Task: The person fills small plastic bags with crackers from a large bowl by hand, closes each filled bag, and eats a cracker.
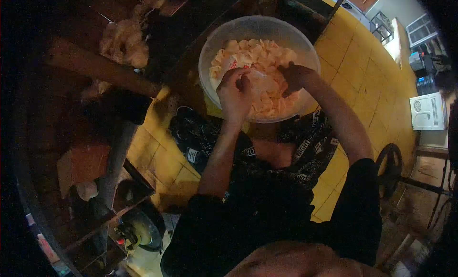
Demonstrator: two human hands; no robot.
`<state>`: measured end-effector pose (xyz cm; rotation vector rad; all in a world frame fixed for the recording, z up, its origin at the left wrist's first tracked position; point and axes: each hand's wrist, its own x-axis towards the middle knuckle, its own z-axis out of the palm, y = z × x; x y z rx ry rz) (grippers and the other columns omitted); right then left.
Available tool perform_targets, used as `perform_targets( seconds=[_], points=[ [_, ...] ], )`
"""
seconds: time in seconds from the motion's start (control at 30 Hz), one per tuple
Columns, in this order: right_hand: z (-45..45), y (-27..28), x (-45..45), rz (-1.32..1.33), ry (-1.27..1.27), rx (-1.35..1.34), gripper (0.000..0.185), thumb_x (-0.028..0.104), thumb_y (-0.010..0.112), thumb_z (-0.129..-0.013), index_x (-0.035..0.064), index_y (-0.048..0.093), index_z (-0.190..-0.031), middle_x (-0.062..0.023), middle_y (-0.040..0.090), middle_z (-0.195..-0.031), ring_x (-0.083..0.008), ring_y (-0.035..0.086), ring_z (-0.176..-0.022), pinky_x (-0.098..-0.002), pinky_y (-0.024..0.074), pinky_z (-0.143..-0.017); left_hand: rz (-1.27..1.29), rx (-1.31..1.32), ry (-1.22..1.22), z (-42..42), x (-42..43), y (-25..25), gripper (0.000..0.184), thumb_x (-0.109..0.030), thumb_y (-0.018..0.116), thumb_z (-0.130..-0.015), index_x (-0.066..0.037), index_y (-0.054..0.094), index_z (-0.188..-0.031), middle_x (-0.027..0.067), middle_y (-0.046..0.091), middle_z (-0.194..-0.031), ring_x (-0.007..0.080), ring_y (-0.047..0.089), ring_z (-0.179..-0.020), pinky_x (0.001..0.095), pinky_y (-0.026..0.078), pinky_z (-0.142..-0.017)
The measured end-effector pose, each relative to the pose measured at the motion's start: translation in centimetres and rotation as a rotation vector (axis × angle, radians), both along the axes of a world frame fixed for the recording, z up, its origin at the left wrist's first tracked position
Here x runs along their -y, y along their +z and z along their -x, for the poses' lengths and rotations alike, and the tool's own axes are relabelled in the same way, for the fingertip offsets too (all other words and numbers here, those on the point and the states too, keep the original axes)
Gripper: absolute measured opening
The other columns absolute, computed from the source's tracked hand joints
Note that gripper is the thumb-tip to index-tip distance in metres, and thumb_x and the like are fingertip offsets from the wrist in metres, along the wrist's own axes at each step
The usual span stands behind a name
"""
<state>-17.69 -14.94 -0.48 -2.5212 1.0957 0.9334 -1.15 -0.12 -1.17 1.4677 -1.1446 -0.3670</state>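
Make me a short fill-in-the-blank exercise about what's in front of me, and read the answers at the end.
1. The left hand is at a plastic bag printed with ____ letters.
2. Counting the right hand, ____ hands are at the translucent basin of pale chips.
3. The floor tiles beside the basin are ____ in colour.

Answers: red; two; yellow.
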Motion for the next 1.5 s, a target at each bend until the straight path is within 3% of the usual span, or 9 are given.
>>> perform_targets(
  seconds=[0.2,0.27,0.7,1.0,1.07,1.17,1.23,1.47,1.5],
  points=[
    [0.3,-1.3,-3.4,0.138,0.008,0.061,0.073,0.028,0.079,-0.078,0.0108,0.043,-0.139,-0.0270,0.050,-0.130,-0.0418,0.060,-0.112,-0.0521,0.0545,-0.088,0.158,0.237,-0.066,-0.9,0.4,-0.8,0.017,0.008,0.061,-0.081,-0.001,0.067,-0.094,0.0130,0.067,-0.097,0.0241,0.066,-0.092,0.0348,0.054,-0.077],
    [0.9,-1.6,-3.7,0.274,0.040,0.268,0.034,0.013,0.068,-0.079,0.0011,0.061,-0.110,-0.0247,0.065,-0.102,-0.0405,0.066,-0.093,-0.0447,0.0568,-0.078,0.132,0.225,-0.064,-0.7,0.4,-0.8,0.018,0.009,0.061,-0.080,-0.001,0.066,-0.095,0.0124,0.067,-0.097,0.0237,0.065,-0.094,0.0351,0.053,-0.078],
    [1.5,-0.1,-5.2,0.003,0.081,0.325,0.061,0.016,0.078,-0.074,0.0049,0.050,-0.127,-0.0208,0.062,-0.110,-0.0361,0.060,-0.110,-0.0448,0.0515,-0.093,-0.058,-0.084,-0.063,-0.6,0.4,-1.0,0.019,-0.001,0.063,-0.088,-0.002,0.065,-0.107,0.0103,0.064,-0.099,0.0177,0.066,-0.078,0.0305,0.053,-0.068],
    [4.5,2.7,-5.5,0.134,-0.381,1.398,0.044,0.023,0.077,-0.077,0.0043,0.063,-0.114,-0.0123,0.065,-0.113,-0.0294,0.063,-0.103,-0.0371,0.0539,-0.087,-0.044,0.141,-0.133,0.0,0.2,-0.1,0.035,0.000,0.064,-0.085,-0.002,0.061,-0.121,0.0145,0.061,-0.113,0.0209,0.067,-0.081,0.0316,0.055,-0.070],
    [4.1,3.8,-6.6,-0.527,-0.846,1.705,0.039,0.025,0.077,-0.081,0.0046,0.064,-0.111,-0.0087,0.066,-0.111,-0.0215,0.063,-0.101,-0.0321,0.0534,-0.085,-0.078,0.250,-0.154,0.3,0.2,0.4,0.039,0.000,0.064,-0.085,-0.002,0.060,-0.124,0.0155,0.060,-0.116,0.0218,0.067,-0.082,0.0321,0.056,-0.070],
    [2.3,2.5,-7.5,-0.565,-0.821,1.686,0.035,0.026,0.076,-0.083,0.0048,0.064,-0.108,-0.0061,0.066,-0.105,-0.0156,0.062,-0.098,-0.0297,0.0532,-0.082,-0.110,0.117,-0.321,0.7,0.1,0.3,0.045,-0.001,0.065,-0.085,-0.003,0.057,-0.129,0.0165,0.057,-0.122,0.0222,0.066,-0.082,0.0317,0.055,-0.071],
    [1.3,1.4,-7.5,-0.506,-0.811,1.652,0.034,0.027,0.075,-0.084,0.0043,0.064,-0.108,-0.0067,0.066,-0.102,-0.0157,0.062,-0.098,-0.0304,0.0536,-0.080,-0.131,0.088,-0.408,0.6,0.1,0.6,0.049,0.006,0.065,-0.082,-0.004,0.057,-0.129,0.0130,0.052,-0.133,0.0202,0.061,-0.108,0.0295,0.055,-0.083],
    [-0.4,0.1,-8.0,0.172,-0.431,1.505,0.028,0.023,0.072,-0.087,-0.0001,0.065,-0.101,-0.0151,0.068,-0.101,-0.0309,0.068,-0.091,-0.0371,0.0543,-0.079,-0.071,-0.378,-0.513,0.4,0.8,-0.7,0.039,-0.004,0.061,-0.091,-0.003,0.057,-0.130,0.0159,0.057,-0.125,0.0198,0.066,-0.089,0.0310,0.054,-0.072],
    [-0.3,0.3,-8.1,0.176,-0.430,1.504,0.028,0.023,0.072,-0.087,-0.0001,0.065,-0.101,-0.0151,0.068,-0.101,-0.0309,0.068,-0.091,-0.0371,0.0543,-0.079,-0.033,-0.080,-0.467,0.2,0.6,0.1,0.037,-0.004,0.059,-0.092,-0.003,0.059,-0.129,0.0161,0.059,-0.123,0.0193,0.067,-0.091,0.0307,0.054,-0.073]
  ],
)
